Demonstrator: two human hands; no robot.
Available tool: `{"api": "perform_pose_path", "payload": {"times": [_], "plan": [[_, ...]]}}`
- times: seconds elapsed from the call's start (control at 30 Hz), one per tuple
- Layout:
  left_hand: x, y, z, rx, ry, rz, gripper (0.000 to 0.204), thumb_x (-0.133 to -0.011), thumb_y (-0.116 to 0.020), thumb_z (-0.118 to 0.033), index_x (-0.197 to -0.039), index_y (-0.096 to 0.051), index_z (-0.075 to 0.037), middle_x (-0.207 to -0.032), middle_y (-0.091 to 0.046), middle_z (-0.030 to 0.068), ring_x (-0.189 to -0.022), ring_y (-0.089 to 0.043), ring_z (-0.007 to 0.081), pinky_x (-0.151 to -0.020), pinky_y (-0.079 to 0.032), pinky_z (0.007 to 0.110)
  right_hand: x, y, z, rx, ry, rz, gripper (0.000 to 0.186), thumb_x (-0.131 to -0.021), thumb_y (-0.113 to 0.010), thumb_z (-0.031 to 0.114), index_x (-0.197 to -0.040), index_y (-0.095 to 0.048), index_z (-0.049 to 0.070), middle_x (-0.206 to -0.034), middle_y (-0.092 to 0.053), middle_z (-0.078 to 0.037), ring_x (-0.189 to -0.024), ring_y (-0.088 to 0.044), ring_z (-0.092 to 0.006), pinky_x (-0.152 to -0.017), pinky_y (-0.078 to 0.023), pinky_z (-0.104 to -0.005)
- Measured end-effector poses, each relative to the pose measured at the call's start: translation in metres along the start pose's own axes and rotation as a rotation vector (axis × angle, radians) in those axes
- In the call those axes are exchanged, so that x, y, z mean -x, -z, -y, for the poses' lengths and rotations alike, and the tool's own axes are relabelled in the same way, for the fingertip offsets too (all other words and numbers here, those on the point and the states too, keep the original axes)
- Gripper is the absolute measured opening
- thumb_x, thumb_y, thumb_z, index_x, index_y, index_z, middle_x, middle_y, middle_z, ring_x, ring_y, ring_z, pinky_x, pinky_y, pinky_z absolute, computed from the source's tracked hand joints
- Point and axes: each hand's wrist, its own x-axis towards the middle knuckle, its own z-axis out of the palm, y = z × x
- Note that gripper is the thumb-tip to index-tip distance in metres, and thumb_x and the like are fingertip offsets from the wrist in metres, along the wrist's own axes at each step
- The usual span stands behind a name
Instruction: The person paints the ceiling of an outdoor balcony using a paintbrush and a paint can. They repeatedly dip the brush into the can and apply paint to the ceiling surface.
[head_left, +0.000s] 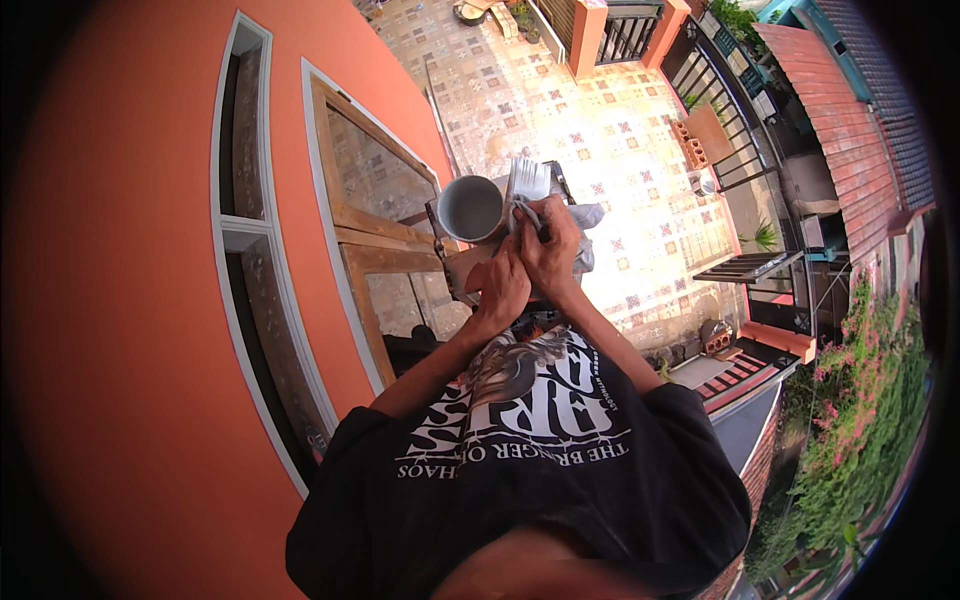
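My two hands meet in front of my chest, wrists close together. My right hand (552,250) is closed, its fingers bent around a dark grey cloth (588,216) that spills out to its right. Just beyond its fingertips is a brush (530,178) with pale bristles pointing away from me; its handle is hidden. My left hand (505,285) is closed too, fingertips pressed against the right hand; what it pinches is hidden. Left of the brush stands a round grey bucket (471,209) with grey inside.
An orange wall (130,300) with a white-framed opening and a wooden-framed window (385,170) rises on my left. Patterned tiles (630,190) lie below, sunlit. Dark railings (720,110), hollow bricks (688,147) and a small white bucket (702,183) are on the right.
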Motion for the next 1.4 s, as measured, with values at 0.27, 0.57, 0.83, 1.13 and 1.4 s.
{"api": "perform_pose_path", "payload": {"times": [0.27,0.57,0.83,1.13,1.4], "plan": [[-0.003,0.002,-0.008,0.162,0.025,-0.092,0.034,-0.099,-0.04,-0.011,-0.12,-0.052,0.012,-0.1,-0.063,0.0352,-0.091,-0.061,0.0516,-0.077,-0.051,0.053,0.001,-0.003,0.006,-0.002,-0.109,-0.047,0.015,-0.085,-0.071,0.003,-0.083,-0.057,-0.001,-0.073,-0.057,-0.015,-0.061,-0.057,-0.03,-0.057,-0.044,-0.0388],[-0.004,-0.002,-0.012,0.295,0.084,-0.181,0.036,-0.103,-0.036,-0.019,-0.106,-0.058,0.009,-0.098,-0.063,0.035,-0.091,-0.06,0.0529,-0.077,-0.049,0.053,-0.001,-0.003,0.005,0.033,-0.179,-0.13,0.019,-0.087,-0.071,0.005,-0.081,-0.055,-0.001,-0.067,-0.055,-0.015,-0.053,-0.051,-0.0245,-0.051,-0.04,-0.0371],[-0.008,-0.007,-0.006,0.391,-0.042,-0.305,0.034,-0.103,-0.043,-0.026,-0.084,-0.05,0.001,-0.07,-0.055,0.0169,-0.06,-0.056,0.0329,-0.057,-0.047,0.04,-0.004,0.013,-0.037,0.175,-0.53,-0.18,0.02,-0.092,-0.068,0.012,-0.085,-0.055,-0.002,-0.071,-0.06,-0.017,-0.062,-0.058,-0.0272,-0.061,-0.046,-0.0411],[-0.019,0.012,-0.005,1.283,0.329,0.026,0.042,-0.105,-0.032,-0.042,-0.092,-0.048,-0.005,-0.062,-0.04,0.0,-0.038,-0.033,0.0085,-0.035,-0.028,0.025,0.001,0.019,-0.056,0.048,-0.448,-0.257,0.021,-0.095,-0.065,0.017,-0.101,-0.061,-0.002,-0.09,-0.059,-0.014,-0.089,-0.057,-0.0255,-0.081,-0.044,-0.0378],[-0.022,0.016,0.0,1.368,0.361,0.053,0.056,-0.105,-0.028,-0.055,-0.098,-0.052,-0.005,-0.064,-0.04,-0.0011,-0.042,-0.034,0.008,-0.038,-0.03,0.024,0.004,0.031,-0.065,-0.209,-0.466,-0.285,0.016,-0.099,-0.064,0.017,-0.104,-0.062,0.002,-0.082,-0.057,0.003,-0.072,-0.044,-0.0029,-0.063,-0.037,-0.0211]]}}
